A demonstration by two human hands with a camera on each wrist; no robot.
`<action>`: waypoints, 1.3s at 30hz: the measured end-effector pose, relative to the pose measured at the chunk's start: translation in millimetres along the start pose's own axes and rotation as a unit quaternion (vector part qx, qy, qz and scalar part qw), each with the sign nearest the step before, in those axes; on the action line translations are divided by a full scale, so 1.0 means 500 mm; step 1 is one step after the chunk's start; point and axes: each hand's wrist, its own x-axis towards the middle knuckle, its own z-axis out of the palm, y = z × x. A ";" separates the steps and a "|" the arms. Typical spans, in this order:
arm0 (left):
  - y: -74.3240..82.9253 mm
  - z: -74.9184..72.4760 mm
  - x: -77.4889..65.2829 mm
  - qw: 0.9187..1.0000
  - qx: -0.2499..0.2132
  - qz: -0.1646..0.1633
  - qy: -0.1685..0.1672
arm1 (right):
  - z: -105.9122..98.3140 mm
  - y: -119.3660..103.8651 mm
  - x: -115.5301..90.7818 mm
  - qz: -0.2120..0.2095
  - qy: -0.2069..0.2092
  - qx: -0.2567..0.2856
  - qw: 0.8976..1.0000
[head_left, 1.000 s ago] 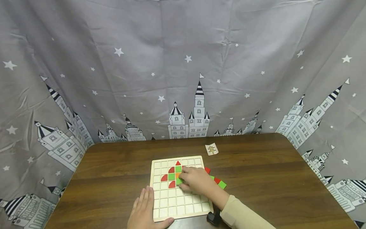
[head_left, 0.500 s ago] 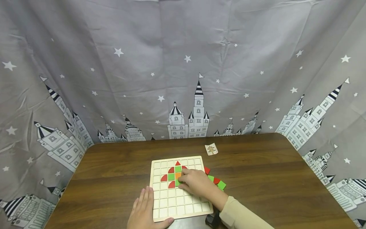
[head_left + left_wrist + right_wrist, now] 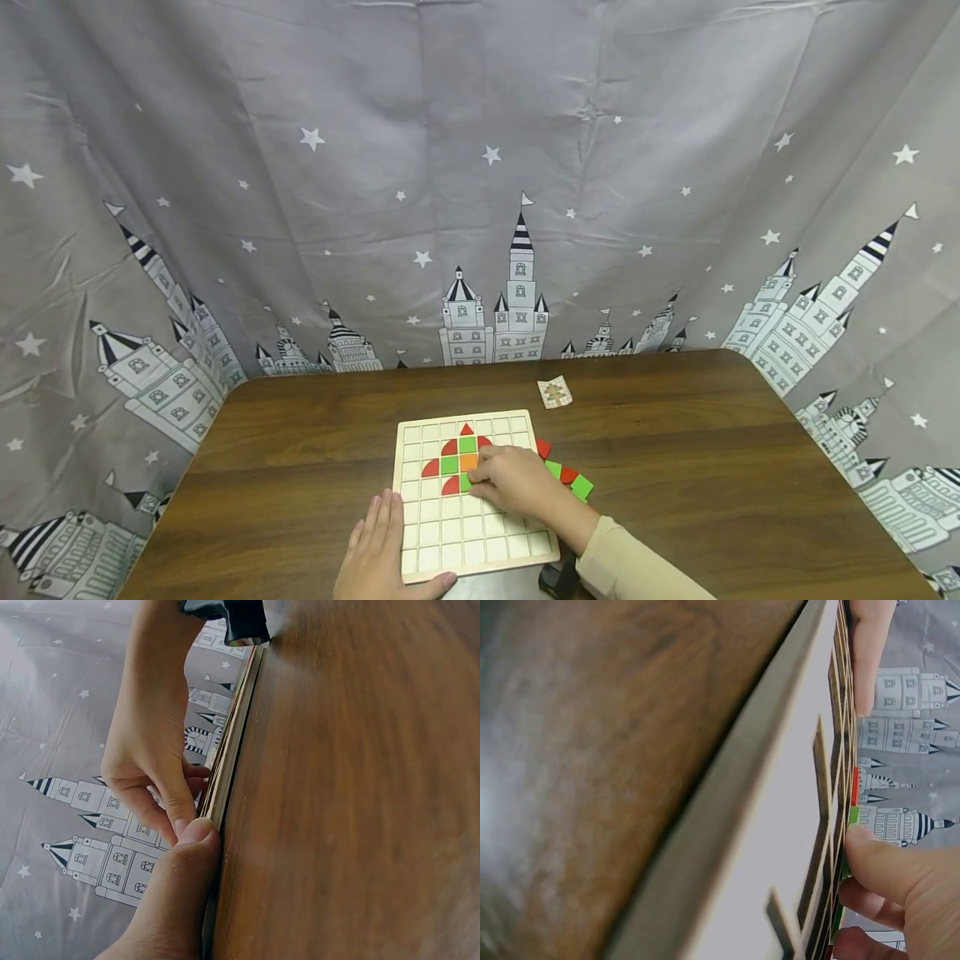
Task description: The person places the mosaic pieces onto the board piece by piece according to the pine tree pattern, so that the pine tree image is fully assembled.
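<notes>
A pale wooden grid board (image 3: pixel 452 531) lies on the table. My left hand (image 3: pixel 377 550) rests along its left edge with straight fingers, the thumb (image 3: pixel 187 859) at the near edge. Over the middle of the board is my right hand (image 3: pixel 517 482); its bent fingers and thumb are on a green square tile (image 3: pixel 465 482) just below an orange square tile (image 3: pixel 468 462). In the right wrist view the thumb tip meets a green tile (image 3: pixel 853 815). Red quarter-round tiles (image 3: pixel 431 468), more green squares (image 3: pixel 449 465) and a red triangle (image 3: pixel 467 430) fill nearby cells. The right hand hides several cells.
Loose red tiles (image 3: pixel 543 448) and green tiles (image 3: pixel 581 487) lie right of the board, partly behind the right forearm. A small pattern card (image 3: pixel 555 392) is farther back on the brown table (image 3: pixel 697 467). Behind hangs a grey castle-print curtain (image 3: pixel 360 167).
My right hand has shifted slightly toward me, and the green square tile now sits squarely below the orange one. More of the orange tile shows. The left hand stays put.
</notes>
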 end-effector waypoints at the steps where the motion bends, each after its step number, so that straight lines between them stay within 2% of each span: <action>1: 0.000 0.000 0.000 1.000 0.001 -0.001 -0.001 | 0.000 -0.001 -0.001 0.000 0.001 0.000 1.000; 12: 0.001 0.000 0.000 1.000 -0.001 -0.002 -0.004 | -0.007 -0.001 -0.003 0.014 -0.004 0.003 1.000; 23: -0.002 0.008 0.000 1.000 0.002 0.008 0.022 | -0.018 0.010 -0.013 0.013 0.019 0.004 1.000; 27: 0.000 0.005 0.000 1.000 0.001 0.001 0.013 | -0.036 0.027 -0.027 0.050 0.019 0.013 0.999; 31: 0.001 0.004 0.001 1.000 0.001 -0.003 0.008 | -0.053 0.058 -0.045 0.092 0.037 0.019 0.995; 35: 0.001 0.005 0.001 1.000 0.001 -0.001 0.011 | -0.065 0.097 -0.066 0.126 0.064 0.030 0.989; 39: 0.001 0.005 0.001 1.000 0.003 0.000 0.011 | -0.068 0.131 -0.083 0.167 0.063 0.039 0.983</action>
